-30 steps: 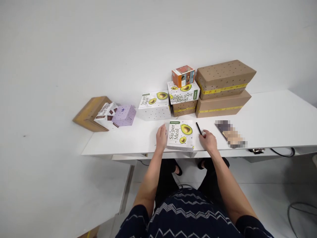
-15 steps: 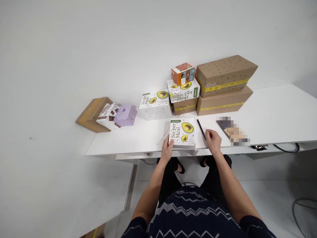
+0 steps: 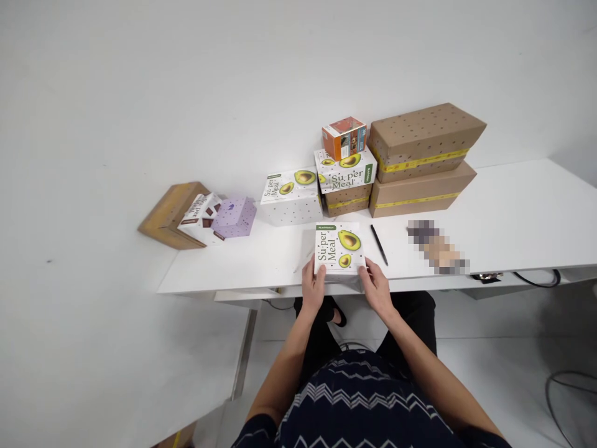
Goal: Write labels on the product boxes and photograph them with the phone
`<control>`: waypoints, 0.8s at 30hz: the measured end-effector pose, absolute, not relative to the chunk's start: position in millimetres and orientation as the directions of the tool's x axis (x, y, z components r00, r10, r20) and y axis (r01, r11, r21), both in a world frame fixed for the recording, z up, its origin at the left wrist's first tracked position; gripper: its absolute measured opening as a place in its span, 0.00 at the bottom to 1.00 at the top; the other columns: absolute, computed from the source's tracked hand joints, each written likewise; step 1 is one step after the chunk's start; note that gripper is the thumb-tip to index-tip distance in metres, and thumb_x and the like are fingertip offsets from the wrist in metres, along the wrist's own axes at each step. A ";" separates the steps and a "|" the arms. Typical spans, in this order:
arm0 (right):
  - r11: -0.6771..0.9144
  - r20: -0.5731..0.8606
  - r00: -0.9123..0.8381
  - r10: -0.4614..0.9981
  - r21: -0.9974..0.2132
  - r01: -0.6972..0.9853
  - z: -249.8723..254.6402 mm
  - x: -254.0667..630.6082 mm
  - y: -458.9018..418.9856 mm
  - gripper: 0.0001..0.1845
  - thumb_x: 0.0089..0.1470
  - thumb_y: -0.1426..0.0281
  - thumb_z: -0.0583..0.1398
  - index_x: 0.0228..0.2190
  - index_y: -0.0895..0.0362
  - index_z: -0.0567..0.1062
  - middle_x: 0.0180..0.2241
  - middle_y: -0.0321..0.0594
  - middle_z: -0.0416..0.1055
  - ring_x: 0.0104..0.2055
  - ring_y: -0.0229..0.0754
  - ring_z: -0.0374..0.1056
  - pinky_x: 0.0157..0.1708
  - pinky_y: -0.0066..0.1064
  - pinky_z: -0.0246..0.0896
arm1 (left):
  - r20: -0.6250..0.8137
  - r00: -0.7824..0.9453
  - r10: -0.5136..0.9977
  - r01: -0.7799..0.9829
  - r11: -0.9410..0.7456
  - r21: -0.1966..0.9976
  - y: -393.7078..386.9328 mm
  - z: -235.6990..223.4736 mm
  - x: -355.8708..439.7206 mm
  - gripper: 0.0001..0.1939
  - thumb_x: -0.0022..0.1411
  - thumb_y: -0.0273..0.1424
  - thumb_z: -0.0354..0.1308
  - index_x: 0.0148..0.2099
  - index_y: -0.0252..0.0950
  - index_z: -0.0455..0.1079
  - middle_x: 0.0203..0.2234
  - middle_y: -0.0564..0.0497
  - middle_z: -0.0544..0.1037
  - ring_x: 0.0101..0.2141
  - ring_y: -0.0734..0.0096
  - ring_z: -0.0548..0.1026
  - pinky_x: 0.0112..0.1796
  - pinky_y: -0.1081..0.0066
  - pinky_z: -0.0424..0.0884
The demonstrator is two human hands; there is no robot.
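A white box with avocado pictures and "Su-per Meal" print (image 3: 339, 250) is at the front of the white table, its printed face up. My left hand (image 3: 313, 283) is closed on its left front corner, thumb along the near edge. On the opposite corner, my right hand (image 3: 375, 286) grips the box from the right. The fingers under and behind the box are partly hidden. Just right of the box lies a black pen (image 3: 379, 244), touched by neither hand.
Behind stand another avocado box (image 3: 291, 196) and a stack topped by an orange box (image 3: 344, 138). Two long cardboard boxes (image 3: 424, 134) are piled at right. A purple box (image 3: 234, 216) and brown carton (image 3: 172, 214) sit left. A blurred flat item (image 3: 436, 247) lies right of the pen.
My right hand has left the pen's near end and moved left onto the box's right side. The box has shifted slightly left, with my left hand still on it.
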State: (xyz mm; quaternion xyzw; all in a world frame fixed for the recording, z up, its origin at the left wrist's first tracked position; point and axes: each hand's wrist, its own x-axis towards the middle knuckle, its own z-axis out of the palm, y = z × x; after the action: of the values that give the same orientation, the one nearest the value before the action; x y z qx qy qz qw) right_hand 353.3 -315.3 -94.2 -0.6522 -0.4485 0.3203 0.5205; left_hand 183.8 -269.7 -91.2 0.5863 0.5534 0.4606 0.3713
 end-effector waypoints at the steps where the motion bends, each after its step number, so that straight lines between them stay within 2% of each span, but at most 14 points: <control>1: -0.062 0.023 0.384 0.923 -0.976 0.208 -94.4 351.4 -315.3 0.31 0.57 0.52 0.53 0.54 0.60 0.69 0.50 0.51 0.70 0.45 0.48 0.69 0.46 0.40 0.65 | 0.125 -0.064 0.990 0.319 -0.098 0.943 -271.9 -88.7 182.2 0.28 0.62 0.47 0.52 0.61 0.42 0.62 0.56 0.43 0.66 0.59 0.57 0.62 0.58 0.60 0.60; 4: -0.094 -0.062 0.342 0.938 -0.993 0.078 -96.0 342.0 -316.1 0.31 0.56 0.52 0.55 0.53 0.59 0.69 0.48 0.49 0.72 0.44 0.47 0.70 0.45 0.40 0.66 | 0.135 -0.132 0.982 0.356 -0.080 0.931 -277.6 -75.5 175.5 0.31 0.59 0.45 0.57 0.62 0.41 0.60 0.55 0.41 0.65 0.56 0.57 0.65 0.53 0.59 0.66; 6: -0.110 -0.104 0.284 0.953 -0.994 0.007 -99.7 333.8 -316.7 0.30 0.55 0.52 0.55 0.53 0.58 0.69 0.46 0.47 0.73 0.41 0.46 0.70 0.43 0.39 0.67 | 0.226 -0.167 0.960 0.419 -0.138 0.898 -280.0 -62.4 171.3 0.29 0.57 0.42 0.59 0.59 0.39 0.62 0.53 0.41 0.64 0.54 0.58 0.67 0.50 0.61 0.70; 9: -0.124 -0.125 0.203 0.971 -0.992 -0.018 -108.3 322.6 -317.2 0.29 0.54 0.53 0.57 0.51 0.57 0.69 0.43 0.46 0.73 0.36 0.43 0.70 0.39 0.37 0.68 | 0.506 -0.166 0.846 0.616 -0.312 0.723 -282.0 -42.7 170.3 0.26 0.55 0.38 0.62 0.55 0.36 0.64 0.50 0.41 0.62 0.54 0.57 0.65 0.51 0.58 0.68; 11: -0.120 -0.115 0.197 0.974 -0.993 0.011 -112.2 318.3 -317.7 0.28 0.52 0.54 0.58 0.50 0.58 0.69 0.41 0.44 0.73 0.33 0.40 0.69 0.38 0.36 0.67 | 0.652 -0.107 0.751 0.731 -0.385 0.563 -283.4 -34.9 174.4 0.30 0.54 0.35 0.63 0.57 0.35 0.60 0.50 0.39 0.61 0.55 0.54 0.62 0.52 0.55 0.66; 13: -0.117 -0.111 0.216 0.970 -0.993 0.017 -111.1 318.4 -318.8 0.28 0.52 0.54 0.58 0.49 0.59 0.69 0.40 0.44 0.72 0.32 0.39 0.68 0.36 0.36 0.67 | 0.700 -0.030 0.714 0.784 -0.418 0.460 -285.7 -34.7 181.2 0.36 0.53 0.35 0.64 0.61 0.35 0.55 0.52 0.37 0.59 0.56 0.51 0.61 0.52 0.52 0.66; 15: -0.125 -0.123 0.245 0.962 -0.992 -0.010 -104.1 322.8 -320.7 0.28 0.53 0.53 0.57 0.48 0.59 0.69 0.40 0.45 0.72 0.32 0.40 0.69 0.34 0.35 0.67 | 0.701 0.029 0.713 0.785 -0.450 0.425 -288.7 -42.2 188.3 0.42 0.52 0.36 0.65 0.64 0.35 0.49 0.54 0.35 0.57 0.57 0.49 0.60 0.52 0.50 0.66; 17: -0.128 -0.135 0.275 0.952 -0.991 -0.043 -92.6 329.8 -323.2 0.27 0.54 0.52 0.56 0.47 0.59 0.69 0.39 0.45 0.72 0.34 0.42 0.70 0.35 0.35 0.67 | 0.684 0.042 0.728 0.736 -0.485 0.471 -292.0 -54.3 193.4 0.49 0.51 0.38 0.67 0.66 0.36 0.43 0.55 0.33 0.56 0.58 0.48 0.59 0.53 0.50 0.65; 20: -0.095 -0.113 0.301 0.947 -0.993 -0.074 -73.7 339.0 -327.7 0.26 0.56 0.52 0.55 0.47 0.58 0.69 0.41 0.46 0.72 0.36 0.43 0.71 0.37 0.36 0.67 | 0.578 -0.028 0.816 0.576 -0.459 0.676 -297.7 -71.5 197.1 0.54 0.50 0.40 0.67 0.68 0.38 0.35 0.57 0.34 0.57 0.58 0.50 0.60 0.54 0.52 0.64; 22: -0.054 -0.071 0.280 0.957 -0.996 -0.069 -63.4 340.7 -330.4 0.26 0.57 0.52 0.53 0.49 0.57 0.68 0.44 0.47 0.71 0.39 0.43 0.70 0.40 0.37 0.67 | 0.471 -0.064 0.880 0.497 -0.381 0.780 -301.8 -77.8 198.4 0.50 0.52 0.40 0.66 0.68 0.39 0.39 0.58 0.36 0.59 0.58 0.52 0.61 0.55 0.53 0.64; 24: -0.007 -0.017 0.236 0.972 -0.999 -0.039 -56.0 338.4 -332.2 0.26 0.58 0.53 0.53 0.51 0.55 0.68 0.47 0.47 0.70 0.43 0.44 0.70 0.43 0.38 0.67 | 0.419 -0.081 0.904 0.489 -0.331 0.807 -305.3 -79.4 199.6 0.42 0.54 0.39 0.64 0.66 0.39 0.47 0.57 0.37 0.62 0.58 0.53 0.62 0.56 0.54 0.63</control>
State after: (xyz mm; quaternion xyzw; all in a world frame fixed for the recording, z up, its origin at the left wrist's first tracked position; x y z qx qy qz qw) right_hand 338.4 -332.2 -56.0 -0.5493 -0.4243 0.4494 0.5624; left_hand 199.6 -305.3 -79.4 0.6452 0.5398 0.4991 0.2081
